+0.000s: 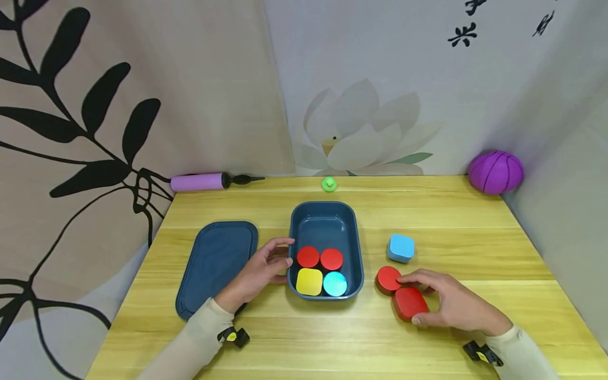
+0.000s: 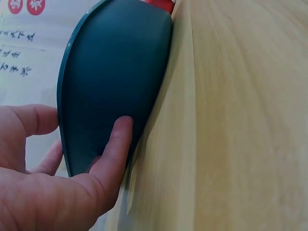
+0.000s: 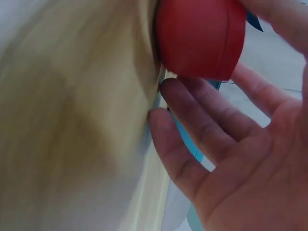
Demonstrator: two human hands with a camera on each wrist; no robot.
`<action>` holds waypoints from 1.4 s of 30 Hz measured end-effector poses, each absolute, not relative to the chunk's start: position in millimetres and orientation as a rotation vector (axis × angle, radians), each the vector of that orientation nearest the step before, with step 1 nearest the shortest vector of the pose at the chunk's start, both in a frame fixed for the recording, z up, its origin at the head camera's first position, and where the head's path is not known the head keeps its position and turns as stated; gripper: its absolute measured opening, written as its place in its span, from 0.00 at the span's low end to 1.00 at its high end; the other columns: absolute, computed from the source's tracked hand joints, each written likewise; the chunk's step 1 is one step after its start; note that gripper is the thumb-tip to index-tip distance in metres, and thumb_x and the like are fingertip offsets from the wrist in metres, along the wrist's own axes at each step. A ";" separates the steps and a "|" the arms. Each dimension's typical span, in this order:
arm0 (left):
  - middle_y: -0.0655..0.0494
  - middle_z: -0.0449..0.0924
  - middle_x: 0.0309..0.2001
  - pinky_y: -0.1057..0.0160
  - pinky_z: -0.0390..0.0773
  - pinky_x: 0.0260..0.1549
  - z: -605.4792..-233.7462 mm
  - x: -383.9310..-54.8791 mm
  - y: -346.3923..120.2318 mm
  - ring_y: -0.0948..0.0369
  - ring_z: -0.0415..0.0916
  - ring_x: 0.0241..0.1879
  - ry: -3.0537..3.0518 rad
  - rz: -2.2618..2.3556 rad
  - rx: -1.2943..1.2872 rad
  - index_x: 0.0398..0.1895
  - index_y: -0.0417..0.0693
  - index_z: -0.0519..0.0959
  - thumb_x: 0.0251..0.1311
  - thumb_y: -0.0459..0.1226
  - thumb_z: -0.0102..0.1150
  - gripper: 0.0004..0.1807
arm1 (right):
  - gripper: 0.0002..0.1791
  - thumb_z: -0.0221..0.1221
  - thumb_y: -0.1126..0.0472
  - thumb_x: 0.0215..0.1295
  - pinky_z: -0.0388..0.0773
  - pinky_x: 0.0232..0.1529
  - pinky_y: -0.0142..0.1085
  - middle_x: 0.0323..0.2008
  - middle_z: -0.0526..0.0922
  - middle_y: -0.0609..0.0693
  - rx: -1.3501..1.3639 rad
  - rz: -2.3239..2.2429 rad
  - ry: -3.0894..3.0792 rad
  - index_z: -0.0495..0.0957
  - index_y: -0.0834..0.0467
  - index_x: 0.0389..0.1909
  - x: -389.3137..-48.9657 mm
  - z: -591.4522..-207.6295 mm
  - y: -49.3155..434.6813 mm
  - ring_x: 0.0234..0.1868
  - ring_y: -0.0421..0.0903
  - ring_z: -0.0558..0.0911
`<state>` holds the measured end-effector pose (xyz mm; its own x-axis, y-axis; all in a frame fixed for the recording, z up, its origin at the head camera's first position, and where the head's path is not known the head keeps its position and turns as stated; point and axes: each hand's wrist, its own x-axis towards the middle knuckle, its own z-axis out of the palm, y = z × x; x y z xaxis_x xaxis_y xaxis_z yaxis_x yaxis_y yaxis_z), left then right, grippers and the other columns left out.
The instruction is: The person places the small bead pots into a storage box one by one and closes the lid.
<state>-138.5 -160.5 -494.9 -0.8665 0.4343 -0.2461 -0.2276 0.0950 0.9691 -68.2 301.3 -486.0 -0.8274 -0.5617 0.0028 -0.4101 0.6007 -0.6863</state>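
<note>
A dark blue rectangular box (image 1: 325, 224) stands in the middle of the table, holding two red round blocks (image 1: 308, 257), a yellow square block (image 1: 309, 282) and a light blue round block (image 1: 334, 284) at its near end. My left hand (image 1: 263, 268) rests against the box's left side, thumb on the outer wall and fingertips at the rim. To the right, my right hand (image 1: 446, 301) grips a red rounded-square block (image 1: 410, 304) between thumb and fingers. Its index fingertip reaches a red round block (image 1: 388, 279) right beside it. In the right wrist view the gripped block (image 3: 199, 38) fills the top.
A flat dark blue lid (image 1: 216, 266) lies left of the box, partly behind the left forearm. Beyond the right hand sits a light blue square block (image 1: 401, 248). Along the back are a purple pump (image 1: 199, 182), a small green duck (image 1: 329, 184) and a purple ball (image 1: 496, 172).
</note>
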 end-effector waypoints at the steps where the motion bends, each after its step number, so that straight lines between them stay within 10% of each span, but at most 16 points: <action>1: 0.37 0.65 0.73 0.49 0.88 0.52 -494.6 -138.5 -160.9 0.53 0.78 0.59 1.904 1.822 0.201 0.80 0.49 0.63 0.77 0.39 0.59 0.32 | 0.38 0.79 0.46 0.57 0.85 0.50 0.37 0.61 0.83 0.44 -0.801 -1.031 2.619 0.77 0.45 0.68 -69.4 -485.9 300.6 0.49 0.34 0.82; 20: 0.38 0.67 0.72 0.50 0.88 0.52 -491.2 -136.3 -160.4 0.53 0.78 0.59 1.909 1.815 0.188 0.80 0.51 0.64 0.77 0.39 0.59 0.31 | 0.33 0.80 0.60 0.56 0.87 0.47 0.38 0.53 0.85 0.35 -0.878 -0.993 2.803 0.81 0.49 0.63 -98.4 -458.3 300.5 0.48 0.34 0.83; 42: 0.38 0.67 0.73 0.52 0.87 0.52 -493.3 -134.2 -159.5 0.54 0.78 0.59 1.907 1.840 0.187 0.80 0.50 0.64 0.77 0.38 0.60 0.32 | 0.33 0.77 0.48 0.61 0.88 0.48 0.46 0.54 0.86 0.40 -0.953 -1.115 2.820 0.80 0.50 0.67 -153.3 -415.9 239.5 0.50 0.39 0.84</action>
<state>-134.2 -159.5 -493.3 -0.8756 0.4180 -0.2423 -0.2272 0.0864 0.9700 -153.3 239.5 -415.9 -0.8196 -0.5188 0.2430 -0.5448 0.5744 -0.6110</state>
